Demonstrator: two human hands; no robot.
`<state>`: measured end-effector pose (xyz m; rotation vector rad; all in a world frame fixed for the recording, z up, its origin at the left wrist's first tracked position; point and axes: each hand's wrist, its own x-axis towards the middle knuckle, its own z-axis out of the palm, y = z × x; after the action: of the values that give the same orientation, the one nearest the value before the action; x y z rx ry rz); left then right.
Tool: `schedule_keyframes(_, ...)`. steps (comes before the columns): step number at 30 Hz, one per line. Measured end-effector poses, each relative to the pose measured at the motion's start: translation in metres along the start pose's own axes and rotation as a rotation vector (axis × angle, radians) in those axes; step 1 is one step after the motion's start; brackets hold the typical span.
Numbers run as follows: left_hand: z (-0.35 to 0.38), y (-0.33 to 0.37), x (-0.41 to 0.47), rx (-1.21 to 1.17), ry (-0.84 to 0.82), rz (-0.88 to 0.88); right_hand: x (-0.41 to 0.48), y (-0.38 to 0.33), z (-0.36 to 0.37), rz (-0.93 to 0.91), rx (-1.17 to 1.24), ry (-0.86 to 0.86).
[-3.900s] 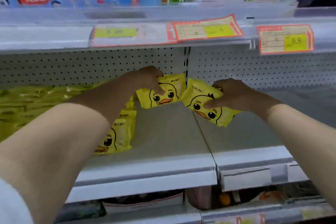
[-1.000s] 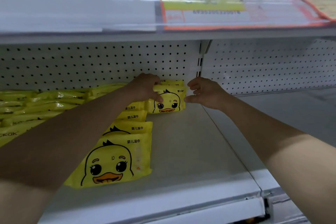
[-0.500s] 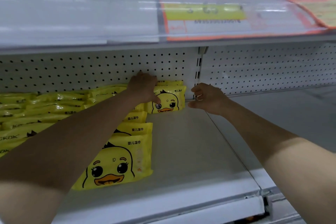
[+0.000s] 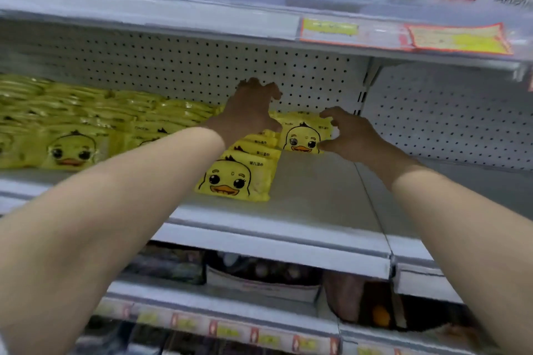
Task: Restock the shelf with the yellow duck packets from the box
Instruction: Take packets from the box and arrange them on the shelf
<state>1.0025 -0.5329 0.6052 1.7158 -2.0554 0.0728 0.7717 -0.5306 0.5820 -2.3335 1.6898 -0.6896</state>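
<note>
Both hands raised to the shelf [image 4: 311, 210], neither grasping anything. Left hand [image 4: 251, 109] spread and released above the packet rows, fingers curled loosely near the pegboard [image 4: 173, 66]. Right hand [image 4: 350, 135] half-curled and released, fingertips [image 4: 321, 147] touching or just beside the right edge of the rear packet [image 4: 302, 135].

Rear packet propped upright at the back of the shelf, against or close to the pegboard, duck face turned to the aisle, long axis running left to right. Front packet [image 4: 235, 177] leaning back at the head of a short overlapped row, face also outward and right way up. More packets [image 4: 72, 150] massed to the left, some lying flat. Box not in view.

Handling, as judged: light, soft film pouches with pliant contents; glossy, so likely slippery; apt to slump or slide when stood on edge. Best taken by the two short sides between thumb and fingers, or pinched along the top seam. Little risk of breakage; main risk a toppled row. Bare shelf to the right of the rows, open for further stock.
</note>
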Motion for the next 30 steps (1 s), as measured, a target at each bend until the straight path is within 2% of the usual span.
schedule_keyframes(8, -0.061, -0.027, -0.154, 0.099, 0.031, -0.359, -0.058, -0.115, 0.019, -0.225, -0.036, -0.133)
schedule_keyframes(13, -0.082, -0.065, -0.264, 0.111, -0.049, -0.589, -0.11, -0.19, 0.067, -0.369, 0.038, -0.251)
schedule_keyframes(17, -0.104, -0.114, -0.349, 0.137, -0.031, -0.748, -0.143, -0.256, 0.112, -0.468, 0.067, -0.342)
schedule_keyframes(23, -0.128, -0.206, -0.454, 0.178, -0.134, -0.896, -0.19, -0.349, 0.189, -0.537, 0.039, -0.482)
schedule_keyframes(30, -0.166, -0.329, -0.552, 0.146, -0.184, -0.964, -0.213, -0.474, 0.286, -0.512, -0.026, -0.61)
